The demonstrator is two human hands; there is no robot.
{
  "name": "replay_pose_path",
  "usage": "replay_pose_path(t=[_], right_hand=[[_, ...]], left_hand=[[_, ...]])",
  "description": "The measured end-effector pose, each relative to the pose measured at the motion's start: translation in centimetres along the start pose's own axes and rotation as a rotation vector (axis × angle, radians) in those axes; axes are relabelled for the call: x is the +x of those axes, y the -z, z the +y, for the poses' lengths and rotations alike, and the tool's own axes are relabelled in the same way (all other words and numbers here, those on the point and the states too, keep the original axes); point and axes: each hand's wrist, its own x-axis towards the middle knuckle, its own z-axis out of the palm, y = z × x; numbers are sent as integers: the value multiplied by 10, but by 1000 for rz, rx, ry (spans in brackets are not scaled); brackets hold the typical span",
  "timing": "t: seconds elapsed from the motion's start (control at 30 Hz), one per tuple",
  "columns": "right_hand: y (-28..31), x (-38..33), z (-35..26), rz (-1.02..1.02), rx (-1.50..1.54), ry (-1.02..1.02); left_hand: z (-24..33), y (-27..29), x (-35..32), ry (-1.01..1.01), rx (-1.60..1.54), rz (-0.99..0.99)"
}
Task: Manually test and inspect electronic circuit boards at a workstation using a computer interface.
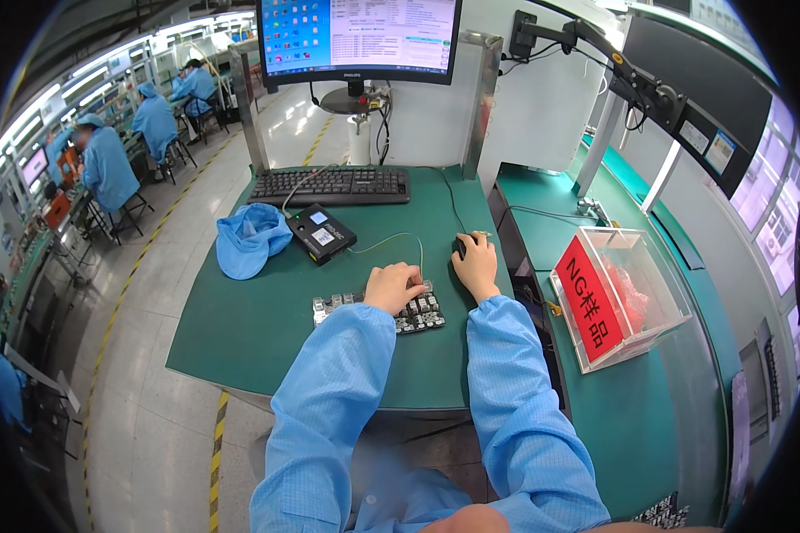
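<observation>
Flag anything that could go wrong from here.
The thin wire looping from the black box to the left hand might snag and tug the box. That hand covers part of the boards, so a misplaced fingertip could go unnoticed.

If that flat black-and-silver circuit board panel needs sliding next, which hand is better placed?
Probably the left hand: it is right over the flat black-and-silver circuit board panel. The right hand is farther right, on the small black computer mouse.
</observation>
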Motion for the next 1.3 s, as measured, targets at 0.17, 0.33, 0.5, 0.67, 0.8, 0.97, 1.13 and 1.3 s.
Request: replay_pose_path(t=[0.17,0.33,0.5,0.67,0.8,0.97,1.13,1.3], right_hand=[[5,-2,1,-6,-18,-4],[11,3,-4,-45,-101,-46],[31,-1,-31,143,-184,85],[113,-24,-62,351,79,117],[197,-112,-64,369,-126,252],[346,-223,20,325,-748,-289],[464,-374,72,62,-1262,-1242],[449,-429,53,122,-986,-1670]], left_hand=[[0,-2,0,44,-65,-31],[-2,-7,1,78,-259,4],[-19,-12,-3,163,-360,55],[-15,-14,4,148,-407,29],[-15,-14,1,127,-301,9],[-23,-15,0,112,-248,-6],[-25,-21,8,95,-277,-37],[-27,-26,8,104,-270,-36]])
